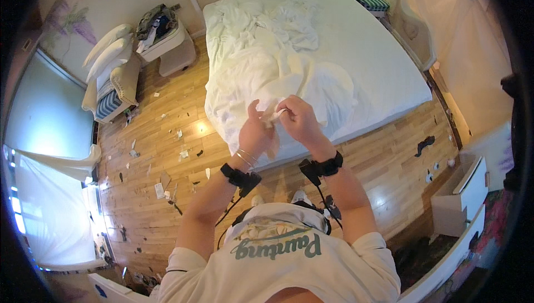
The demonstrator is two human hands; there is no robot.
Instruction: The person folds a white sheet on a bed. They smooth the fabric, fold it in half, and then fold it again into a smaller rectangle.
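In front of my body, near the foot of the bed [389, 61], my two hands are close together. Between them is a crumpled, thin, whitish piece [271, 117]; whether it is cloth or plastic I cannot tell. My right hand [300, 119] pinches its upper end with curled fingers. My left hand [256, 138] is closed around the lower part, thumb raised, and its fingers are partly hidden. Beyond the hands, a rumpled white duvet [261, 53] covers the left half of the mattress. Black straps with cables circle both wrists.
An armchair [123, 83] stacked with white pillows [108, 53] stands at the left. Beside it, dark clothes [156, 25] lie on a white side table [177, 53]. Litter is scattered over the wooden floor [150, 169]. A white drawer unit [453, 203] stands open at the right; a black cloth-like item [425, 145] lies nearby.
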